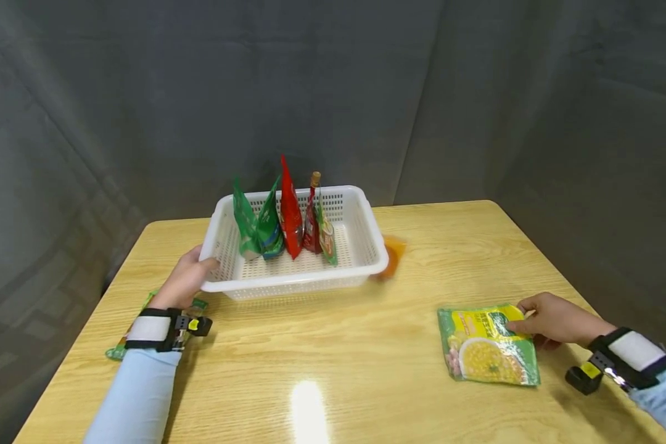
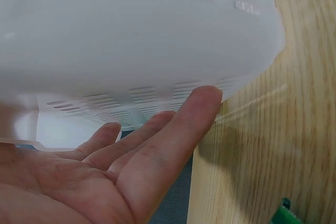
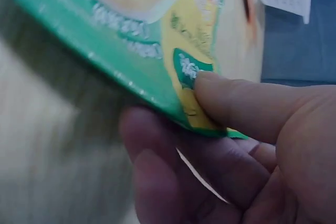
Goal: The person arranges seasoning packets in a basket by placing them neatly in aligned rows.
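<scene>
The right hand (image 1: 555, 320) pinches the green soup packet (image 1: 487, 345) at its 3 o'clock edge, flat on the desk (image 1: 333, 370). The white basket (image 1: 296, 280) lies toward 10 o'clock, the left hand's (image 1: 184, 280) straight fingers (image 2: 173, 129) against it.

White slotted plastic basket (image 1: 361, 213) sits on the far middle of the table, upright; left hand (image 1: 184, 280) rests straight fingers (image 2: 178, 129) against its left end wall. Green-and-yellow soup packet (image 1: 487, 353), flat pouch showing a bowl of yellow corn, lies face up at near right, well apart from the basket. Right hand (image 1: 555, 320) pinches its right edge, thumb (image 3: 236, 108) on top, fingers beneath.
</scene>
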